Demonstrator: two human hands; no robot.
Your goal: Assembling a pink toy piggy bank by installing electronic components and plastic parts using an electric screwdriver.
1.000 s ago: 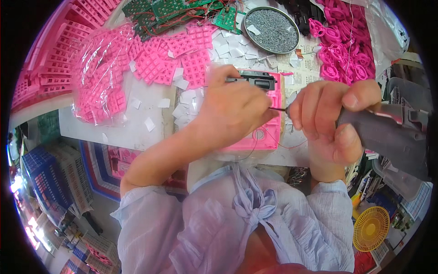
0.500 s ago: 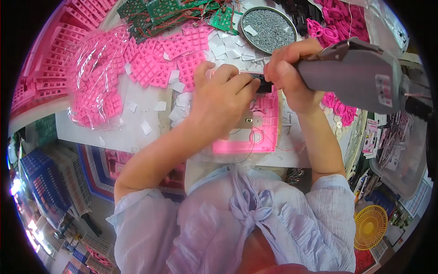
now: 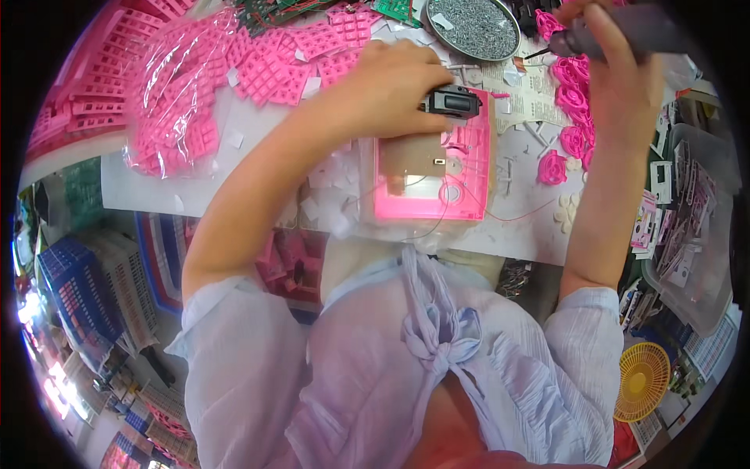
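A pink plastic casing (image 3: pixel 433 209) lies on the worktable in front of me, with a brown board (image 3: pixel 406 160) and thin wires in it. At its far end sits a black part (image 3: pixel 455 102) with a shiny face. My left hand (image 3: pixel 391 92) reaches over the casing, thumb and fingers closed about the left end of this part. Off to the right, my right hand (image 3: pixel 625 74) is wrapped round a dark grey electric screwdriver (image 3: pixel 644 31). Its thin bit points left, apart from the casing. Whether a screw is on the bit is too small to tell.
A round tray of small screws (image 3: pixel 476 27) stands beyond the casing. Pink keypads (image 3: pixel 269 70) and a clear bag of pink parts (image 3: pixel 176 102) lie left. Pink ring-shaped pieces (image 3: pixel 574 109) lie right, near a clear plastic bin (image 3: pixel 691 258).
My right hand has carried the screwdriver away from the black part, to the right and farther off. My left hand stays by the black part. The whole view has shifted slightly.
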